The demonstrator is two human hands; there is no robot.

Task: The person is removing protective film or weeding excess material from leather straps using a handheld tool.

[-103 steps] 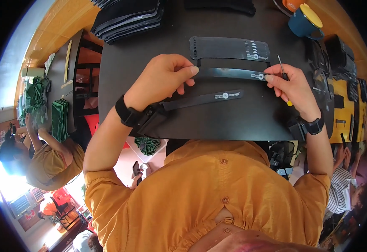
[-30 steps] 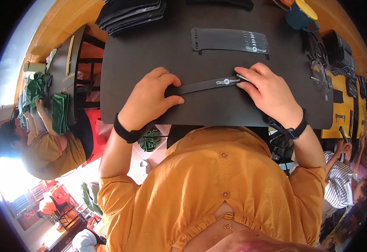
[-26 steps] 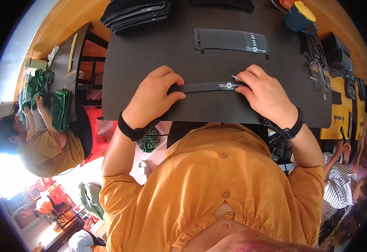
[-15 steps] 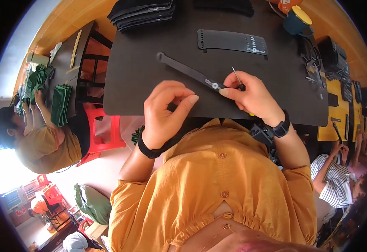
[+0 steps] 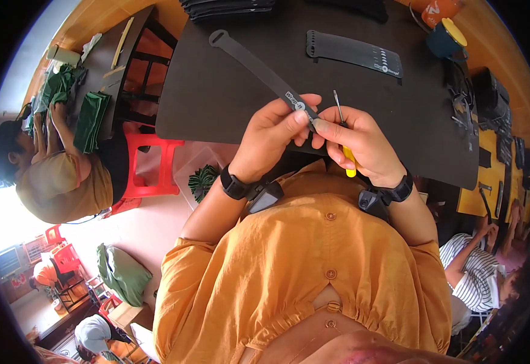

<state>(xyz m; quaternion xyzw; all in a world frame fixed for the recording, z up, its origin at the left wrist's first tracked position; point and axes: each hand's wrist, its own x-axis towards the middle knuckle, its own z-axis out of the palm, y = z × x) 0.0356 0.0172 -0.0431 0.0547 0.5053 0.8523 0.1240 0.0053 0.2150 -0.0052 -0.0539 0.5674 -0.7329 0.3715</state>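
A long black strap [image 5: 253, 68] with a looped far end and white print slants over the dark table [image 5: 207, 106]. My left hand [image 5: 266, 138] is closed, its thumb and fingers pinching the strap near its printed close end. At the tip of that end, the thumb and forefinger of my right hand [image 5: 368, 144] also grip it. A small screwdriver [image 5: 348, 159] with a yellow and black handle is tucked in my right hand, its thin metal shaft pointing up and away. Farther off on the table lies a flat set of black straps [image 5: 345, 51], side by side.
Stacks of black straps [image 5: 228, 8] stand at the far edge. At the far right are a dark mug with a yellow top [image 5: 447, 40] and a tangle of dark straps [image 5: 459, 109]. Co-workers sit left [image 5: 65, 176] and right [image 5: 474, 273]. A red stool [image 5: 150, 164] stands left.
My left hand, empty before, has moved right and taken hold of the strap. The strap's looped end has risen, and the screwdriver's yellow handle shows more. The whole view has shifted slightly.
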